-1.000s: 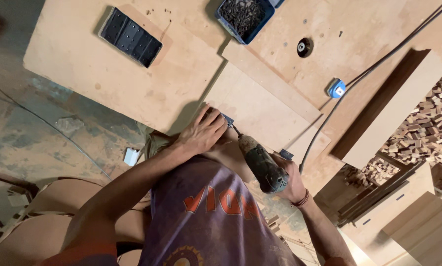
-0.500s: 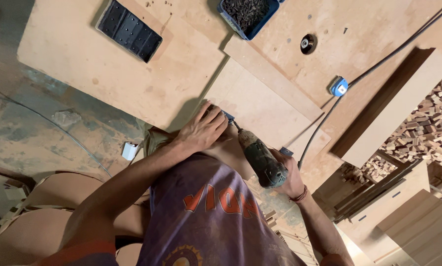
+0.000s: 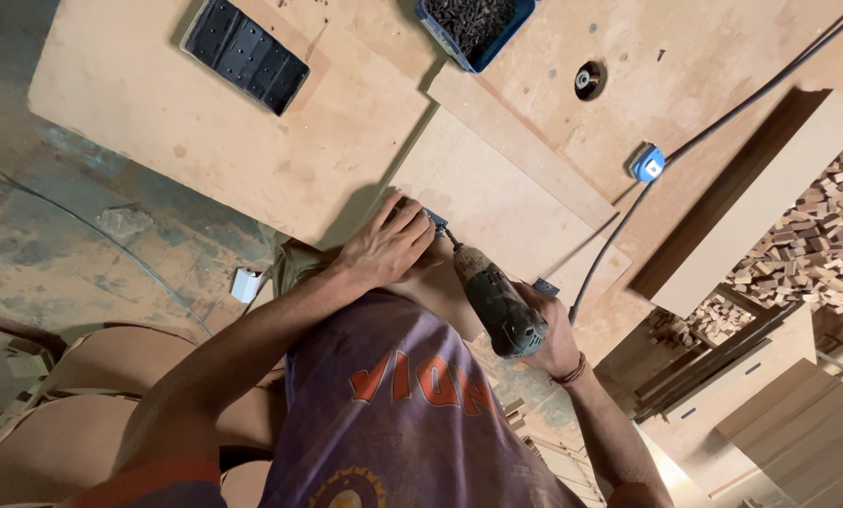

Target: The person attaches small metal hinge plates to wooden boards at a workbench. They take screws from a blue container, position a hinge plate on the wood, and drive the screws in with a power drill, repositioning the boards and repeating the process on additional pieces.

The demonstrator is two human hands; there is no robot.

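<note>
The left hand (image 3: pixel 388 246) lies palm down on a flat rectangular pale-brown fibreboard panel (image 3: pixel 496 202), its fingers pressed together over a small dark metal bracket (image 3: pixel 434 220) at the panel's near corner. The right hand (image 3: pixel 551 331) is closed round the grip of a dark grey-green power drill (image 3: pixel 496 303), whose bit points toward 11 o'clock and meets the bracket just beside the left fingertips. The panel rests on a wide tan fibreboard work surface (image 3: pixel 205 141). At 12 o'clock from the hands stands a blue plastic tray of dark screws (image 3: pixel 473 23); at 10 o'clock lies a black rectangular plastic tray (image 3: pixel 244 55). At 2 o'clock a black cable (image 3: pixel 722 132) runs to a small blue plug (image 3: pixel 648 163). A heap of small wooden offcuts (image 3: pixel 816 245) lies at 3 o'clock.
</note>
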